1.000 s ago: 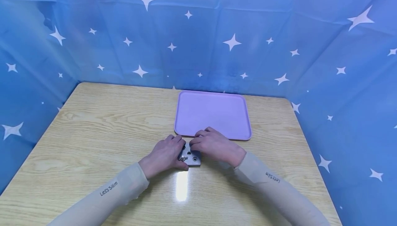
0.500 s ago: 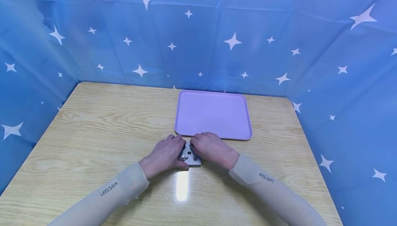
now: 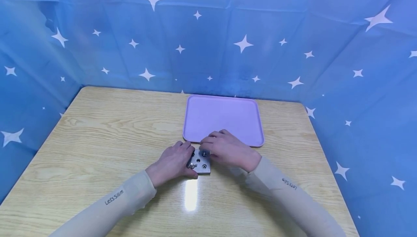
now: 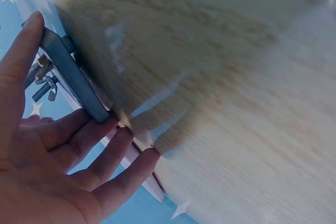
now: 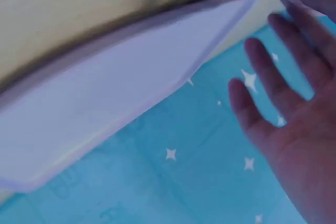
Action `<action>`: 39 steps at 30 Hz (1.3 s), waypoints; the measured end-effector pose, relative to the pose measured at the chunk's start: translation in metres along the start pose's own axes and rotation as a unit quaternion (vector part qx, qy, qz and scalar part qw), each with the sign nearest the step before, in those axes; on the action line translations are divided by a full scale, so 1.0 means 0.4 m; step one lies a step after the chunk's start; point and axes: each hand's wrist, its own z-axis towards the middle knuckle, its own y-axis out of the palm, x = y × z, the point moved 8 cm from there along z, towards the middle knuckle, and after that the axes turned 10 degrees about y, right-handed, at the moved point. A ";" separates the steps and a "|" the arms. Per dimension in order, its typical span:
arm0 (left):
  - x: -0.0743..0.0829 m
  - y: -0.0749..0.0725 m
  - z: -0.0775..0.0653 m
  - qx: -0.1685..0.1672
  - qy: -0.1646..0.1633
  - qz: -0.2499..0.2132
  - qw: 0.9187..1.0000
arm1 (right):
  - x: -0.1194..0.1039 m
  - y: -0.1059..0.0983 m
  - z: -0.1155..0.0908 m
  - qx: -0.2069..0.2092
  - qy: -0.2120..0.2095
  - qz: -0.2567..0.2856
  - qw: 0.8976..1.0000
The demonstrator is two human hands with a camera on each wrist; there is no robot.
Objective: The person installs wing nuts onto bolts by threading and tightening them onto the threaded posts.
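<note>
A small thick metal plate [image 3: 200, 170] with several holes lies on the table. My left hand [image 3: 172, 165] holds its left side, thumb at the near edge and fingers at the far one. In the left wrist view, wing nuts [image 4: 51, 94] sit on threaded bolts [image 4: 41, 92] standing out from the plate [image 4: 79, 80]. Over the far right corner, my right hand [image 3: 229, 150] has its thumb and index finger at an upright bolt [image 3: 204, 153]. Its other fingers are spread out [image 5: 262, 72] in the right wrist view. Blur covers the exact contact there.
Just beyond the plate lies a purple tray [image 3: 224, 119] with a low rim, close to the right fingers. The wood-grain table [image 3: 114, 128] runs back to a blue curtain [image 3: 208, 30] with white stars, which also hangs at both sides.
My right hand curled inward over the plate's far right corner half a second ago, then its fingers reached out again. My left hand and the plate have stayed in place.
</note>
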 end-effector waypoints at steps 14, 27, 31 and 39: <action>-0.002 -0.004 0.000 -0.003 -0.001 -0.011 1.000 | -0.033 0.030 0.012 0.014 -0.059 -0.062 0.996; -0.003 -0.005 0.003 -0.006 -0.003 -0.013 1.000 | -0.047 0.033 0.028 0.094 0.005 -0.047 0.994; -0.004 -0.006 0.003 -0.005 -0.004 -0.015 1.000 | -0.049 0.033 0.027 0.092 0.019 -0.043 0.995; -0.003 -0.007 0.002 -0.003 -0.002 -0.012 1.000 | -0.022 0.013 0.015 0.036 0.039 -0.020 0.998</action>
